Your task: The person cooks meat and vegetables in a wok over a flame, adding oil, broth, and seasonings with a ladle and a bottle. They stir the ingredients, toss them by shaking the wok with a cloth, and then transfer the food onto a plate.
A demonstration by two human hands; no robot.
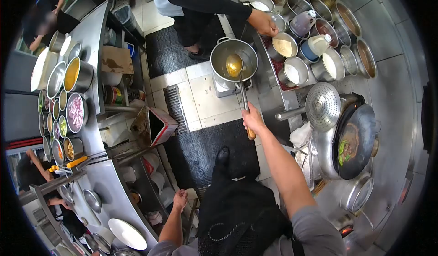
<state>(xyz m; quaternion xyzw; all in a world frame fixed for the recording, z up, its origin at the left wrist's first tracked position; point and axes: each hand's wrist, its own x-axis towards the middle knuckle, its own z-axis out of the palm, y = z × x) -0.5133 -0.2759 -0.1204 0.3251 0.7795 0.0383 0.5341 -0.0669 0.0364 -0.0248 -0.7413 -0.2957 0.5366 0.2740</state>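
Note:
My right hand (253, 118) is closed round the handle of a long ladle (234, 65). The ladle's bowl holds yellow liquid and sits over the inside of a metal pot (217, 57) that stands on a small metal stand. At the lower middle, my left hand (180, 200) is raised beside my body, its fingers curled; what they hold, if anything, is too small to make out. To the right, a wok (368, 123) on the stove contains meat and green pieces. A perforated strainer (323, 106) lies next to it.
A co-worker's hand (263, 23) reaches over the seasoning containers (296, 72) at the top right. On the left counter (96, 105) stand ingredient bowls and a white plate (127, 233). An open cardboard box (163, 124) juts out below. Black mats (205, 153) cover part of the floor.

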